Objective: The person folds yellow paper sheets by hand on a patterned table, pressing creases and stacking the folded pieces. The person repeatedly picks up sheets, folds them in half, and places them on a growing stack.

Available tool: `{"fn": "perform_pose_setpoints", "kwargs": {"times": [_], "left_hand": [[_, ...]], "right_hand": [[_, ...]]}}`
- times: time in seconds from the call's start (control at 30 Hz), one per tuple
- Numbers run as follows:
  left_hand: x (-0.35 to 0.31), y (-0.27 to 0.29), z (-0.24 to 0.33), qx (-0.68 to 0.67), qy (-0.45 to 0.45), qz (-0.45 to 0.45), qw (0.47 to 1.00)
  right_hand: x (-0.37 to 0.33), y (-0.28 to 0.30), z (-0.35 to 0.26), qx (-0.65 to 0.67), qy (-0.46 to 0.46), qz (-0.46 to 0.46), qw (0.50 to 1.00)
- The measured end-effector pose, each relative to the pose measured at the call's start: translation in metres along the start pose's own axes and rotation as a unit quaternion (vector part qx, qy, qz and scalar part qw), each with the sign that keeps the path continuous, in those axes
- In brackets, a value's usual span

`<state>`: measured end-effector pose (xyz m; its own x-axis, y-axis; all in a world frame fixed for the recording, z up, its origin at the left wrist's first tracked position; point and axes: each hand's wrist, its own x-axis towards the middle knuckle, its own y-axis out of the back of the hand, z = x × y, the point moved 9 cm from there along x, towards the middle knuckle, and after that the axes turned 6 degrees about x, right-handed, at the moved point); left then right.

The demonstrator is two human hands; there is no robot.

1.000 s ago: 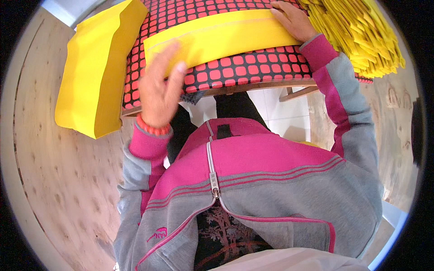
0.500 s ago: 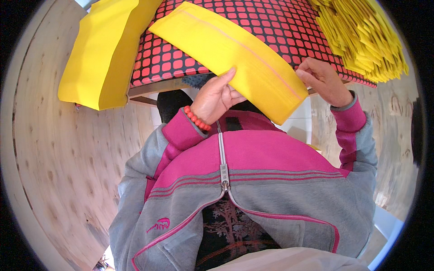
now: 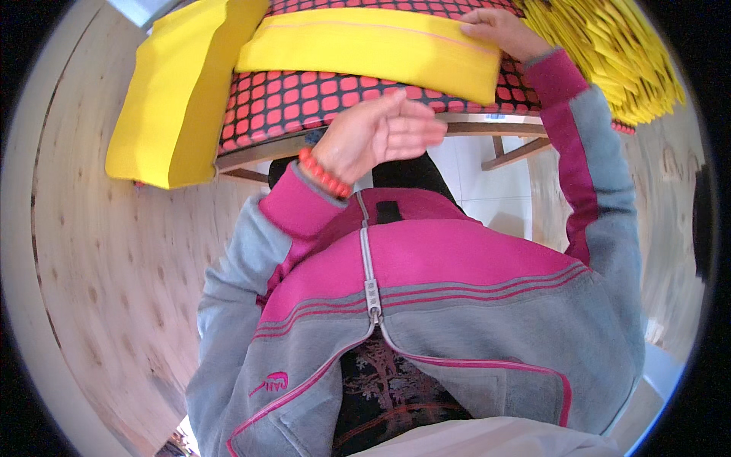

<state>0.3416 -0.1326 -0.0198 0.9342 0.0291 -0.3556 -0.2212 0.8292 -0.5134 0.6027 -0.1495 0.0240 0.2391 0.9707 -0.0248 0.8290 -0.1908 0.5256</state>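
Note:
A long, flat piece of folded yellow cloth [image 3: 365, 47] with a thin pink line along its length lies across the red-and-black patterned table cover [image 3: 278, 99]. My right hand [image 3: 502, 34] is at its far right edge, with the thumb over the cloth and the fingers curled at the edge. What the fingertips do beneath is partly hidden. My left hand [image 3: 373, 135], with a red bead bracelet at the wrist, is raised in front of the table's near edge. Its fingers are stretched out, nothing is in it, and it is apart from the cloth.
To the left, a thick yellow folded stack [image 3: 171, 91] hangs over the table's near edge. A thick fanned pile of yellow pieces [image 3: 617, 61] sits at the far right. Below the cover shows the wooden table frame [image 3: 487, 128].
The yellow cloth has moved away from me and down onto the table. My left hand has let go of it, and my right hand has moved farther out along with it.

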Motion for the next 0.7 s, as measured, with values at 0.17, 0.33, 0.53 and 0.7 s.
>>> {"fn": "perform_pose_setpoints", "kwargs": {"times": [0.17,0.33,0.53,0.7], "left_hand": [[-0.022,-0.014,0.043,0.545,-0.247,0.138,0.79],[-0.01,-0.064,0.076,0.73,-0.47,0.17,0.467],[0.028,-0.076,0.089,0.724,-0.494,0.1,0.471],[0.049,-0.074,0.086,0.727,-0.462,0.076,0.501]], "right_hand": [[-0.01,0.05,0.042,0.034,-0.033,0.179,0.983],[-0.019,0.04,0.025,0.081,0.042,0.208,0.974],[-0.026,0.03,0.001,-0.03,0.149,0.211,0.965],[-0.023,0.031,-0.002,-0.05,0.148,0.219,0.963]]}}
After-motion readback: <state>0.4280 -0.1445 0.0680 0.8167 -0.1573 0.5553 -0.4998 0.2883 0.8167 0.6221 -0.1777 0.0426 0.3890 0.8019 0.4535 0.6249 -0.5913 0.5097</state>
